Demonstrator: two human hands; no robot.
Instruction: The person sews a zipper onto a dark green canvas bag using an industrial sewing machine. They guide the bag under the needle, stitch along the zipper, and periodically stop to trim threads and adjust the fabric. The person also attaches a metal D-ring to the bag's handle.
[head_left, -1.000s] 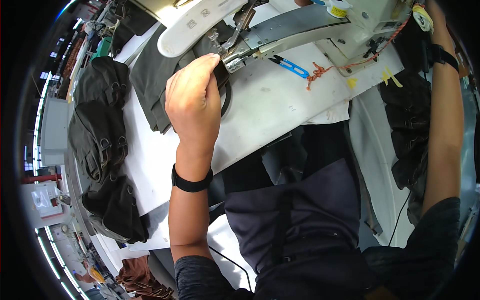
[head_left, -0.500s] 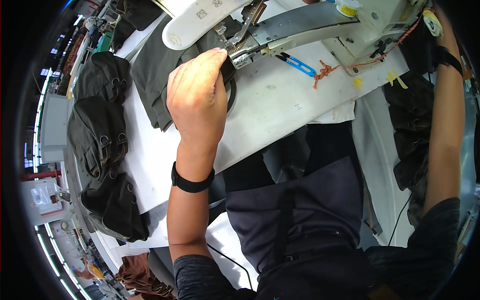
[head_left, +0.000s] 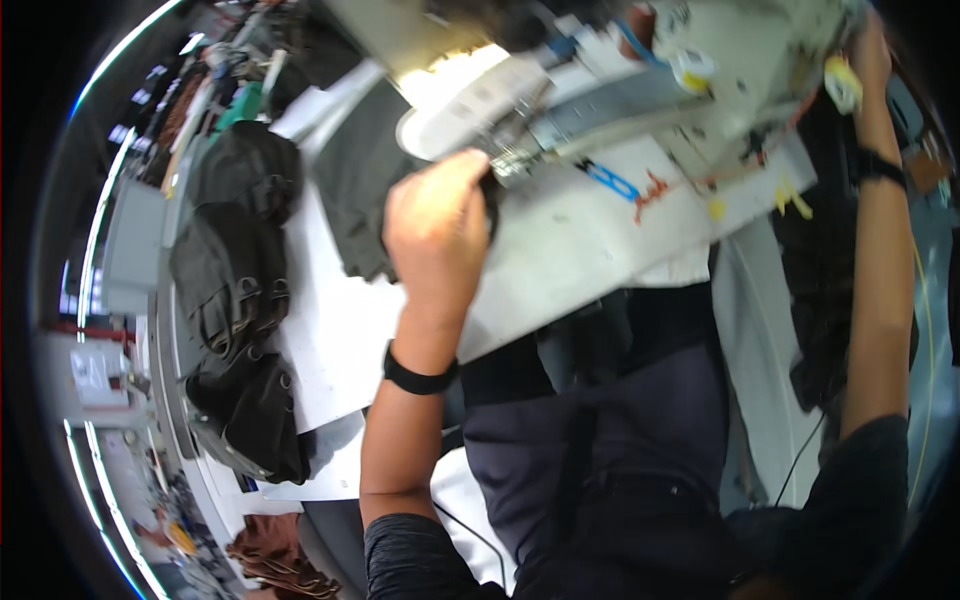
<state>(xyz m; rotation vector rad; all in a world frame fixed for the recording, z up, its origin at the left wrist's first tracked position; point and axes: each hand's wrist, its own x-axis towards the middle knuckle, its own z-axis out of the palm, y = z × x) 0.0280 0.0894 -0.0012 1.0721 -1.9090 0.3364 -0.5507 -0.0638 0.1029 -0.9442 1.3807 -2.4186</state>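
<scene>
My left hand (head_left: 437, 225) is closed on the edge of a dark olive fabric bag piece (head_left: 358, 190), right beside the needle area of a sewing machine (head_left: 600, 112). Its thumb and forefinger come together next to the metal presser parts (head_left: 512, 160), and the fingertips are partly hidden. The fabric lies on the white table under and left of the hand. At the far upper right, my right hand (head_left: 872, 50) reaches to the machine's end. Its fingers are dark and mostly hidden there, so its grip does not show.
Blue thread snips (head_left: 610, 181) and tangled orange thread (head_left: 652, 194) lie on the white table (head_left: 580, 240). Several dark bags with metal rings (head_left: 235, 275) line the left side. More dark pieces (head_left: 815, 270) hang at right. A brown fabric pile (head_left: 275, 555) sits lower left.
The whole view has shifted, so the table, machine and left hand appear farther right and lower, with some blur. The left hand stays at the fabric beside the needle; the right stays at the machine's end.
</scene>
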